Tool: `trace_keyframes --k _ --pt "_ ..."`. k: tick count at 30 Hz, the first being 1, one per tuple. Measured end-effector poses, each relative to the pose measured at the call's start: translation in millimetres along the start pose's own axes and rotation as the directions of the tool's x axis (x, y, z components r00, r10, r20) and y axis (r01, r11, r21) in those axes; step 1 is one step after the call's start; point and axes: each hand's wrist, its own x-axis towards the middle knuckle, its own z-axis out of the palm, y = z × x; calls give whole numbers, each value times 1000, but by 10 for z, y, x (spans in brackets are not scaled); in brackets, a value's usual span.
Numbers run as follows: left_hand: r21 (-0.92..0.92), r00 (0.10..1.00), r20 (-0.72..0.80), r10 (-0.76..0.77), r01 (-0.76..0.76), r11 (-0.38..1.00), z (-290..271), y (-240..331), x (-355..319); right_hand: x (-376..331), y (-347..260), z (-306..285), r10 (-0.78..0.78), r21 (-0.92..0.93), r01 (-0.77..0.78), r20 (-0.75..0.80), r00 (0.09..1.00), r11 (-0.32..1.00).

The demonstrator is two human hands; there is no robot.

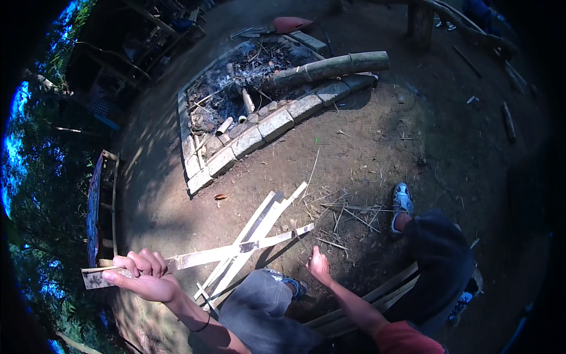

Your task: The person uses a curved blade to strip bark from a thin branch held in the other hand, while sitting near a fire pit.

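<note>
My left hand (147,275) is closed round one end of a long, flat split bamboo strip (206,256). The strip reaches rightward across several other pale split strips (268,219) lying on the dirt, with dark patches along its face. Just below and right of its far end is my right hand (318,265), fingers curled in; what they hold, if anything, cannot be made out. A small brownish sliver (294,227) shows at the strip's far end.
A fire pit edged with stone blocks (276,125) holds ash and smoking wood, with a thick bamboo log (336,66) across its rim. Thin shavings (354,215) litter the ground near my shoe (402,203). Long poles (377,295) lie between my legs.
</note>
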Motion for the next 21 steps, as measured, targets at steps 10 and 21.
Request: trace_keyframes --k 10,21 --pt "18 998 70 9 -11 1000 47 11 -12 -246 -604 -44 -200 277 194 -8 980 941" --pt "-8 996 90 -16 16 1000 35 42 -58 22 -302 -26 -135 103 131 33 990 986"
